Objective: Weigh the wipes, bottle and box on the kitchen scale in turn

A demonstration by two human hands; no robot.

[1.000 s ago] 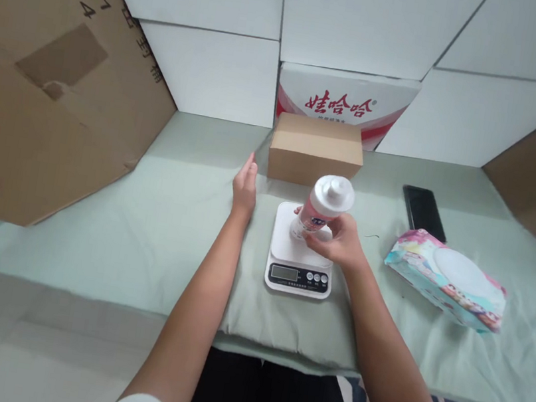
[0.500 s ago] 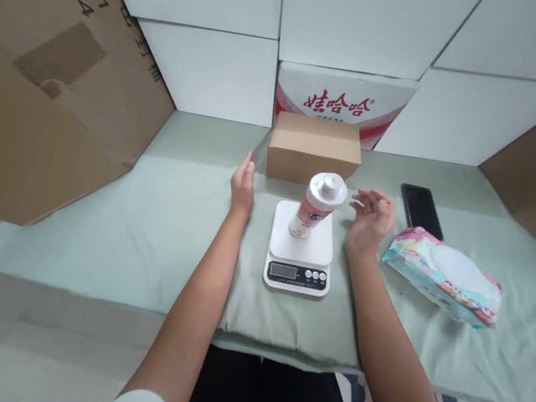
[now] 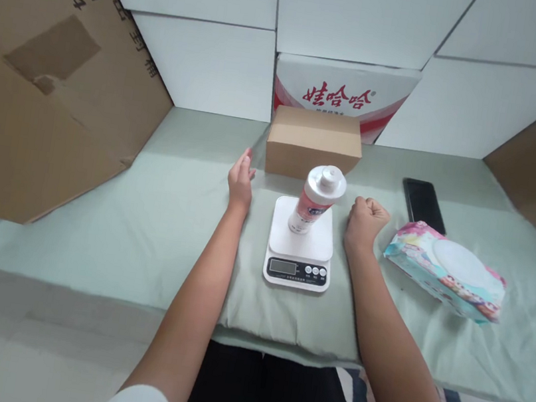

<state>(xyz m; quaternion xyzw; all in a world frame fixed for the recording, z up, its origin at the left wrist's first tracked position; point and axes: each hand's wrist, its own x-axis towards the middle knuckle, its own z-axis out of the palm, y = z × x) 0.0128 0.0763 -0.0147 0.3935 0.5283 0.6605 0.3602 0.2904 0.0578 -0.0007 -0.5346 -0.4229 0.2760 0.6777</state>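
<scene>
A white kitchen scale (image 3: pixel 300 246) lies on the green cloth between my hands, its display facing me. On its platform stands a pink and white bottle (image 3: pixel 315 201) with a white cap. My left hand (image 3: pixel 241 180) rests on its edge to the left of the scale, fingers extended and holding nothing. To the right of the scale, my right hand (image 3: pixel 364 223) is closed in a fist, with no object showing in it. Neither hand touches the bottle or the scale.
A small brown cardboard box (image 3: pixel 314 144) sits behind the scale, before a red and white carton (image 3: pixel 342 91). Right of my right hand are a black phone (image 3: pixel 423 204) and a pack of wipes (image 3: pixel 446 271). A large cardboard sheet (image 3: pixel 58 122) stands at the left.
My right hand has curled from loosely bent fingers into a fist. The fingers of my left hand have parted slightly. Bottle and scale stay in place; the view has shifted a little.
</scene>
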